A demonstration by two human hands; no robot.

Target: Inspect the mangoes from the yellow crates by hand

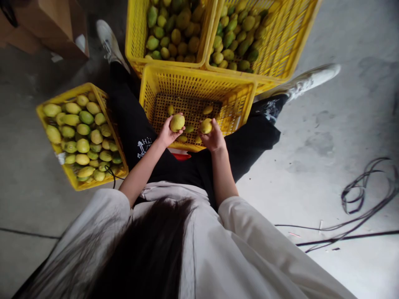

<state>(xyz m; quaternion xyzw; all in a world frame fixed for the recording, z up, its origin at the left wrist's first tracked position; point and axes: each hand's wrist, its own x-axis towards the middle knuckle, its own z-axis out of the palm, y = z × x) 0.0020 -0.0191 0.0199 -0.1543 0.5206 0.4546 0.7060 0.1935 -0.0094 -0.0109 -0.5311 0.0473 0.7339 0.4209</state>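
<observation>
My left hand is closed around a yellow lemon, which rests in the fingers above the middle yellow crate. A second yellow lemon sits in the fingers of my right hand, a short way to the right. Both hands are over the near side of this crate, apart from each other. On the crate's dark grid floor below lie several loose lemons, such as a yellow lemon at the back and a greenish lemon between my hands.
Beyond stand a far left crate and a far right crate, both holding green and yellow lemons. A smaller yellow crate full of lemons is at my left. Cardboard boxes lie at upper left; black cables loop across the floor at right.
</observation>
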